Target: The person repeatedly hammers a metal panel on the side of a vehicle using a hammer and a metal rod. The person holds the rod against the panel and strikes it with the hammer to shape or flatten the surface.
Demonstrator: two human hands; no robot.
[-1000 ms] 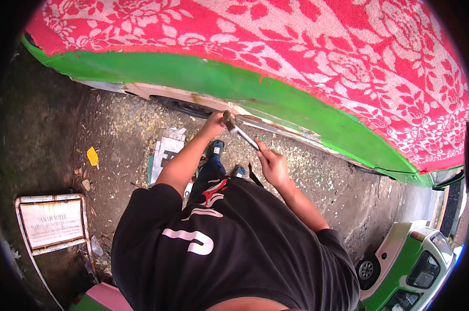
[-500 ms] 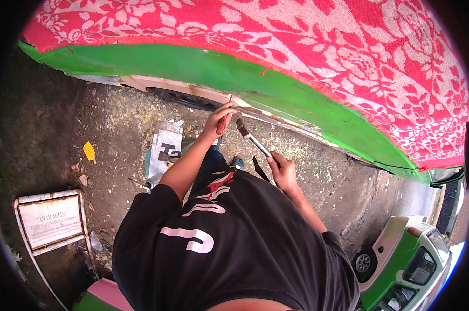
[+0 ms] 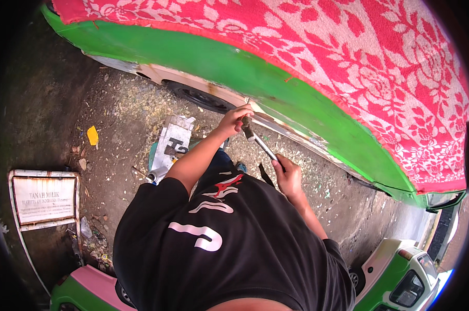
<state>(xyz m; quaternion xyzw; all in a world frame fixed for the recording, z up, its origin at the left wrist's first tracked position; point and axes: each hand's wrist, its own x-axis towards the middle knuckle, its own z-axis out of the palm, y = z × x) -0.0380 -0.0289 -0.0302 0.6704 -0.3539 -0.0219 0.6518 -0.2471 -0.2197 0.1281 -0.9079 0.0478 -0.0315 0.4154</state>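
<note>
My right hand (image 3: pixel 289 179) grips a hammer (image 3: pixel 265 149) by its dark handle end. The rusty hammer head (image 3: pixel 246 122) is right at my left hand (image 3: pixel 233 122), over the butt of the tool there; whether they touch I cannot tell. Closed round a red-handled tool (image 3: pixel 238 126), like a screwdriver or chisel, my left hand holds it against the lower side of a green vehicle (image 3: pixel 193 62). A thin shaft shows above the fingers. The panel (image 3: pixel 276 124) there is bare, rusty and whitish along its lower edge.
A red and white flowered cloth (image 3: pixel 359 67) covers the vehicle's top. On the ground lie a pale board (image 3: pixel 173 136), a yellow scrap (image 3: pixel 92 136) and many paint chips. Behind left stands a framed sign (image 3: pixel 43 201). Other vehicles (image 3: pixel 395 277) are parked behind me.
The hammer head has swung up to the red-handled tool in my left hand; before, a gap lay between them. The whole view has shifted slightly.
</note>
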